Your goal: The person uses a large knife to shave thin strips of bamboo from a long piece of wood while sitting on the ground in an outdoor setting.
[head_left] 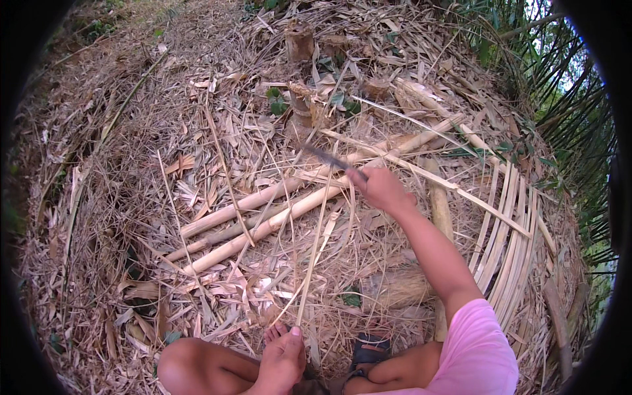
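Dry leaves (131,197) and straw cover the sloping ground, with green bamboo along the right edge. The right hand (378,187), arm stretched forward, is closed around a knife (329,158) whose blade points up-left, while the left hand (283,359), low between the knees, pinches the near end of a thin strip (316,243) that runs up toward the knife. Poles (263,214) lie just left of the strip, a fan of split slats (507,243) lies right of the arm, and stumps (299,43) stand farther off.
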`<move>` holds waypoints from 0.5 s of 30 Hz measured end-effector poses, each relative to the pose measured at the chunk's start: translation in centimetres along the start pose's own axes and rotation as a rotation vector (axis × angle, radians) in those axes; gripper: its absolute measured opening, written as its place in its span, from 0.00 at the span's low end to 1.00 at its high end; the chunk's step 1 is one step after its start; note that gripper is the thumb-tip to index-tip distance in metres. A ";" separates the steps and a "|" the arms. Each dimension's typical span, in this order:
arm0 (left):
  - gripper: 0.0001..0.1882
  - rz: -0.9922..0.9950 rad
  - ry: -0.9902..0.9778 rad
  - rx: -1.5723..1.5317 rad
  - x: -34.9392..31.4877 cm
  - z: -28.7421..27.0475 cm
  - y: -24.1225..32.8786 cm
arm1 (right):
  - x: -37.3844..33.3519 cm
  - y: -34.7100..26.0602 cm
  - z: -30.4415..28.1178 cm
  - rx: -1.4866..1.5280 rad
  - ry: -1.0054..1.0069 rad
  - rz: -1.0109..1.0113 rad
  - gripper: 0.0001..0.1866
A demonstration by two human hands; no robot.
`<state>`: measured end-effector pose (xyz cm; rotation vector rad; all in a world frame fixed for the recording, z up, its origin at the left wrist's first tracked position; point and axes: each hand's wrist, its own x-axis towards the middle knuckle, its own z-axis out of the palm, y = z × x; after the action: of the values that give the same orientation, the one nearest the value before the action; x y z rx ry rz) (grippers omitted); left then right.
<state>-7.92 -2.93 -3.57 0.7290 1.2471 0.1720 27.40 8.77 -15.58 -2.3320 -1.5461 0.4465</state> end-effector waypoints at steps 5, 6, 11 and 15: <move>0.22 -0.073 -0.057 -0.016 1.0 -1.2 0.4 | 3.3 0.3 -1.0 0.087 0.071 0.149 0.45; 0.22 -0.067 -0.065 -0.023 1.2 -1.5 0.4 | 3.4 -0.1 -0.9 0.085 0.096 0.158 0.45; 0.23 -0.036 -0.005 -0.002 2.1 -2.2 1.6 | 5.5 -2.5 -1.2 -0.015 0.021 0.154 0.44; 0.23 -0.045 -0.075 -0.063 4.0 -2.9 2.7 | 6.7 -4.4 -0.7 -0.017 0.028 0.228 0.44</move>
<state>-8.49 2.25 -5.55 0.6471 1.1802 0.1447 26.55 16.55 -13.74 -2.5276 -1.2812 0.4529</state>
